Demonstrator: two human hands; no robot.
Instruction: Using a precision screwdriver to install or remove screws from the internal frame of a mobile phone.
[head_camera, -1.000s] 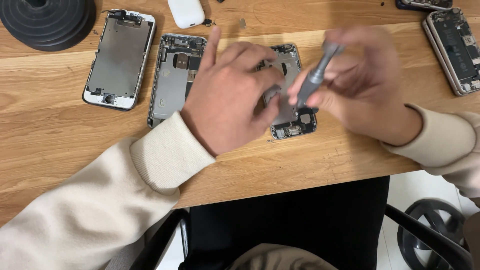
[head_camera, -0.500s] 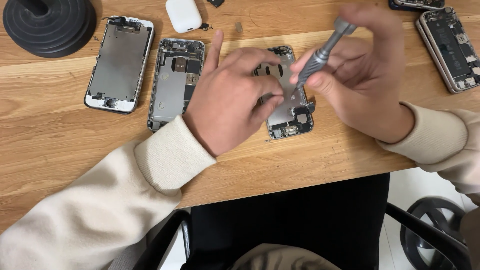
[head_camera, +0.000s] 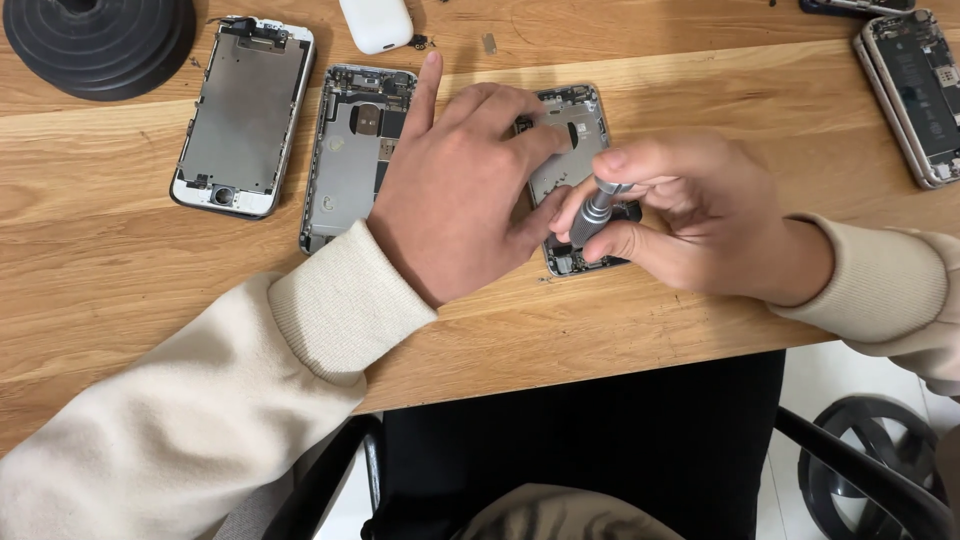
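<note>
On wooden table (head_camera: 120, 300): left hand (head_camera: 465, 195) flat, fingers spread, pinning opened phone chassis (head_camera: 572, 150); right hand (head_camera: 690, 215) pinches grey screwdriver (head_camera: 592, 213). Four opened phones visible.

detached phone screen panel (head_camera: 243, 115) face-down at upper left of wooden table (head_camera: 120, 270), white-bordered, grey metal back

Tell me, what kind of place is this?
Probably a phone repair bench. Several opened grey smartphone housings lie on a light wooden table, and the right hand holds a small grey metal screwdriver to one housing, which the left hand rests on.
</note>
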